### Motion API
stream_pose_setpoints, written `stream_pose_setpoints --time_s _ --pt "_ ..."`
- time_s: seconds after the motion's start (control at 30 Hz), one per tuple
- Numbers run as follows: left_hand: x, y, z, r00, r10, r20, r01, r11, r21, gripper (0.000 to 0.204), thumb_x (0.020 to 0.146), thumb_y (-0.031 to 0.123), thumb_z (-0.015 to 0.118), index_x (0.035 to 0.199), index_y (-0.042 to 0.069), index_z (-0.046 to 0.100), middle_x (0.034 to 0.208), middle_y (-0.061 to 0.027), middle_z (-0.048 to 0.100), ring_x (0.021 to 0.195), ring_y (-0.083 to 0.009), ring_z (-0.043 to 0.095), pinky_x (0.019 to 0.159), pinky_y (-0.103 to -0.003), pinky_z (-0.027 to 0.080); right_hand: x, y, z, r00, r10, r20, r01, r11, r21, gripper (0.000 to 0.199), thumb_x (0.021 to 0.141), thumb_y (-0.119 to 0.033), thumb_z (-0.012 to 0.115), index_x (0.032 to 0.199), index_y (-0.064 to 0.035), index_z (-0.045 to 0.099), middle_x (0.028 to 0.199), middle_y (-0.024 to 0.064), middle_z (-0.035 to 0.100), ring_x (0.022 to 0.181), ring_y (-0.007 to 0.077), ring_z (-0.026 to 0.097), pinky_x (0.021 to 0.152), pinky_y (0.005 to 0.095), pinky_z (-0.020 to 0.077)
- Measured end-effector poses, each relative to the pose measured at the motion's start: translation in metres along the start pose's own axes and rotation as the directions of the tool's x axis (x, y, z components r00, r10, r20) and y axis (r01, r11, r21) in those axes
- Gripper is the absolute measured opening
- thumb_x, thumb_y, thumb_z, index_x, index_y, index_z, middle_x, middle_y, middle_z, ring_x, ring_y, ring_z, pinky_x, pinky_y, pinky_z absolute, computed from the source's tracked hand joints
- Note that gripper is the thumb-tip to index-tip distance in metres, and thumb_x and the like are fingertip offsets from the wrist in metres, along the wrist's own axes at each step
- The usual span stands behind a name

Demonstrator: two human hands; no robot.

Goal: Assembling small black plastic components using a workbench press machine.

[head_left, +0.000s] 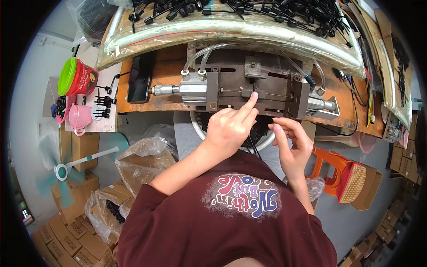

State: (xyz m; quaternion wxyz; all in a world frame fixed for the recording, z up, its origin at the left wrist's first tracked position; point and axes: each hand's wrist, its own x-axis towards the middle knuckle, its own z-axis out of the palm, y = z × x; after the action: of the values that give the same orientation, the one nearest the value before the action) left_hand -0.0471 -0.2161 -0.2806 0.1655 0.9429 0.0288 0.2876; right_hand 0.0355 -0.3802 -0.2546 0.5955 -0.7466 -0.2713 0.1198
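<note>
In the head view my left hand (233, 129) reaches to the middle of a dark metal clamping fixture (231, 66). Its index finger is stretched out, with the tip at a small black part (255, 87) by the centre block; the other fingers bend, and their undersides are hidden. My right hand (292, 144) hangs in front of the fixture, fingers loosely curved and thumb apart, with nothing visible between them. Below and between the hands, black cable-like pieces (262, 129) show over a round container with a white rim (267, 143). Whether my left hand touches them is hidden.
Pneumatic cylinders (194, 91) with hoses flank the fixture. Above it stands a wrapped tray edge (231, 30) heaped with black cable pieces (284, 13). A phone (139, 79) and red bucket (82, 78) lie left; an orange stool (331, 171) stands right, a fan (62, 171) lower left.
</note>
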Motion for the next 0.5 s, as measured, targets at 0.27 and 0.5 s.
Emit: stream_pose_setpoints --time_s 0.27,0.5 --pt "0.002 0.004 -0.008 0.994 -0.027 0.106 0.018 0.996 0.084 0.026 0.072 0.012 0.077 0.095 0.005 0.069 0.129 -0.0118 0.066 0.055 -0.0181 0.060 0.057 -0.029 0.051 -0.004 -0.003 0.002 0.997 -0.049 0.065 0.053 0.996 -0.069 0.014 0.088 0.004 0.068 0.101 0.0020 0.071 0.087 0.0077 0.072 0.066 0.0069 0.061 0.057 0.0206 0.0459" --pt "-0.003 -0.029 -0.080 0.950 -0.089 -0.300 0.040 0.985 -0.167 0.020 0.074 0.003 0.084 0.071 0.007 0.064 0.078 -0.0054 0.071 0.056 -0.0123 0.058 0.050 -0.026 0.044 -0.005 -0.004 0.001 0.988 -0.144 0.056 0.150 0.980 -0.127 0.014 0.087 0.005 0.069 0.100 0.0022 0.071 0.084 0.0085 0.072 0.065 0.0083 0.061 0.057 0.0210 0.0460"
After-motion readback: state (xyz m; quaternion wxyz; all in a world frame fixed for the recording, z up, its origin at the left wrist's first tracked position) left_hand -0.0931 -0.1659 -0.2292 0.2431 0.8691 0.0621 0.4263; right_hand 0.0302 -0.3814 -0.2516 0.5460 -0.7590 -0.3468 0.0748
